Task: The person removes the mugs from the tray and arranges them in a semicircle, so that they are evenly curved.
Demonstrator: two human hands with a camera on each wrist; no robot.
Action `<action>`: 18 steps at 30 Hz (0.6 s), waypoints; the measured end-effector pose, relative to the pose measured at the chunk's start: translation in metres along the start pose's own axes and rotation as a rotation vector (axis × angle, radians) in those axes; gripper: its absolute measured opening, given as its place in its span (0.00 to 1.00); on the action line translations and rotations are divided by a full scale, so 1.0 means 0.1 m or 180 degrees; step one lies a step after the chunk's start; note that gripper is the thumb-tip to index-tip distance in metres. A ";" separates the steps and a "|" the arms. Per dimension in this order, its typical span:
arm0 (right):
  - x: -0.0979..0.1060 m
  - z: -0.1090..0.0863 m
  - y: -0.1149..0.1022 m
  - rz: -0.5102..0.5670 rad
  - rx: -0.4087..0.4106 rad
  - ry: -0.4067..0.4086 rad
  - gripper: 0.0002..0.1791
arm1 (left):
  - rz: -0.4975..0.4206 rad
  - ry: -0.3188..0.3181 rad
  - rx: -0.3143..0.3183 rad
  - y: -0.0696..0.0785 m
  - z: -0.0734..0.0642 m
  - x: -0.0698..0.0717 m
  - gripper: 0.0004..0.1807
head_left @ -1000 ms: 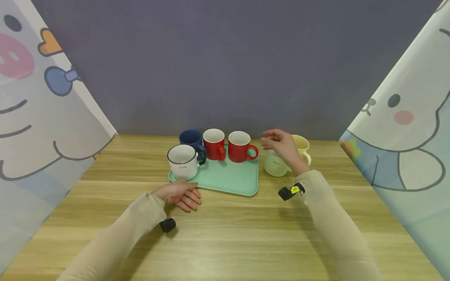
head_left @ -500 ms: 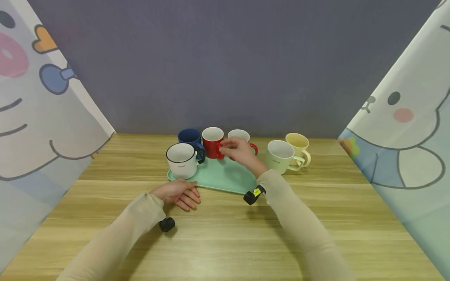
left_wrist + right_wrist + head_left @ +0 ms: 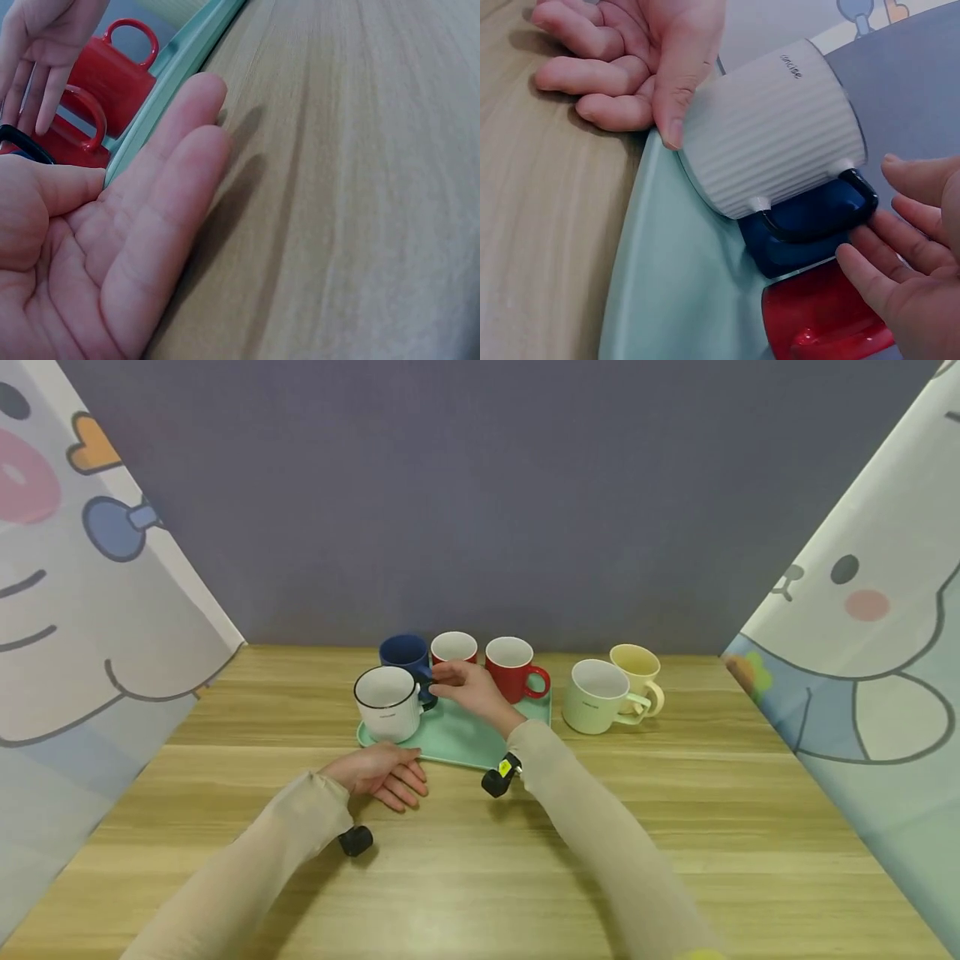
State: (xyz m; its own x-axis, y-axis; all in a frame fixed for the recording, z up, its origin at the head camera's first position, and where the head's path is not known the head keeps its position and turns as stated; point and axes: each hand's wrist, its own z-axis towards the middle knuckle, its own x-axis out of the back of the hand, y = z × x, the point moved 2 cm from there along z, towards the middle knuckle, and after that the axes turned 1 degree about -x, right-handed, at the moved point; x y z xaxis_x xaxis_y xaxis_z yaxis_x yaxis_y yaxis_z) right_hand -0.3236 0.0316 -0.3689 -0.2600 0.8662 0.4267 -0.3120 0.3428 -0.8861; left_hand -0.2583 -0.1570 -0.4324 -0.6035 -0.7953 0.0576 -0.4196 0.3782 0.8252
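Gripping nothing, like the left hand, the right hand has swept over beside the white mug (one of six) at the tray's front-left corner.

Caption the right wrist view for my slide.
Right grip near black handle of white mug, blue mug and red mug alongside.

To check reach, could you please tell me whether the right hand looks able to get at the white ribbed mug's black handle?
Likely yes: the right hand is close beside the black handle, fingers parted, with nothing visible between them.
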 end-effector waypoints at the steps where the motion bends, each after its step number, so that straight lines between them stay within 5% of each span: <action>1: -0.02 0.00 0.00 -0.0009 0.0010 -0.0006 0.20 | 0.0000 0.0003 0.0002 -0.01 0.00 0.00 0.26; 10: -0.11 0.02 0.04 -0.0185 -0.0058 -0.0158 0.16 | 0.0016 -0.0011 -0.0026 -0.04 0.01 0.00 0.26; 18: -0.13 0.03 0.07 -0.0148 -0.0121 -0.0690 0.14 | 0.0017 0.0015 -0.0028 -0.02 0.01 0.01 0.26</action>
State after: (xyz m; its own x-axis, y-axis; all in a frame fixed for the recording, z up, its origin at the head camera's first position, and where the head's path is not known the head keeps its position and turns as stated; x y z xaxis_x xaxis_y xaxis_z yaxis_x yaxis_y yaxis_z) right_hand -0.3250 0.0216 -0.3807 -0.4376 0.7521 0.4927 -0.2947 0.3977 -0.8689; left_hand -0.2583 -0.1579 -0.4346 -0.6026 -0.7954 0.0646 -0.4105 0.3783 0.8297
